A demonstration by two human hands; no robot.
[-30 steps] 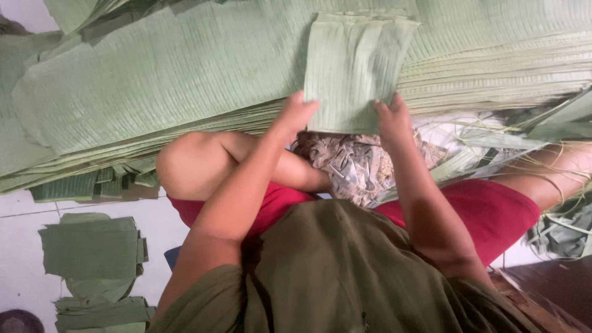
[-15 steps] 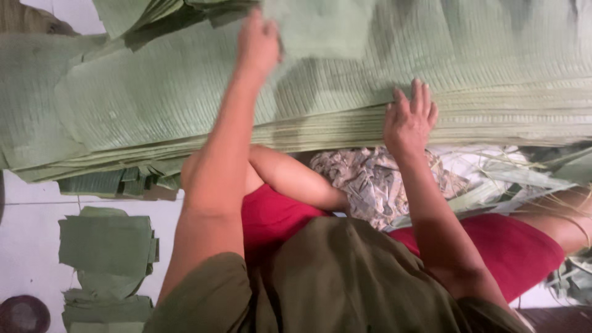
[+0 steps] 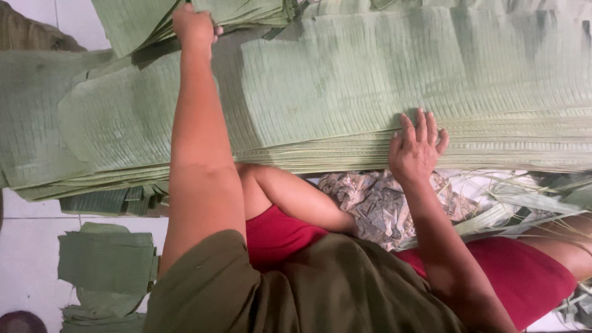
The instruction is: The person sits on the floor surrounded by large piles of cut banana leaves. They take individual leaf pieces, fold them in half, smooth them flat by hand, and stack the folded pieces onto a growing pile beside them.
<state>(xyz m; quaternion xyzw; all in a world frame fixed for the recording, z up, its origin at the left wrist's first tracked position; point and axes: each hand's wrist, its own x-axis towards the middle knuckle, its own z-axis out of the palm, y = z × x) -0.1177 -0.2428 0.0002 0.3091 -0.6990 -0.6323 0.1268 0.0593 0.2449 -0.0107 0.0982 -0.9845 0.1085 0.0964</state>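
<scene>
Left hand (image 3: 194, 24): our arm stretched far out, fingers clamped on a folded banana leaf piece (image 3: 185, 18).
Right hand (image 3: 416, 148): fingers spread flat, pressing the near edge of our banana leaf stack (image 3: 370, 92).

Under the right hand (image 3: 417, 148) the leaf stack (image 3: 382, 92) is pale green with fine ribbed lines. By the left hand (image 3: 192, 24) the folded leaves (image 3: 246, 12) are the same green. Below the right hand lie a grey-beige patterned cloth (image 3: 376, 203), red shorts (image 3: 524, 277) and an olive shirt (image 3: 320, 290).
</scene>
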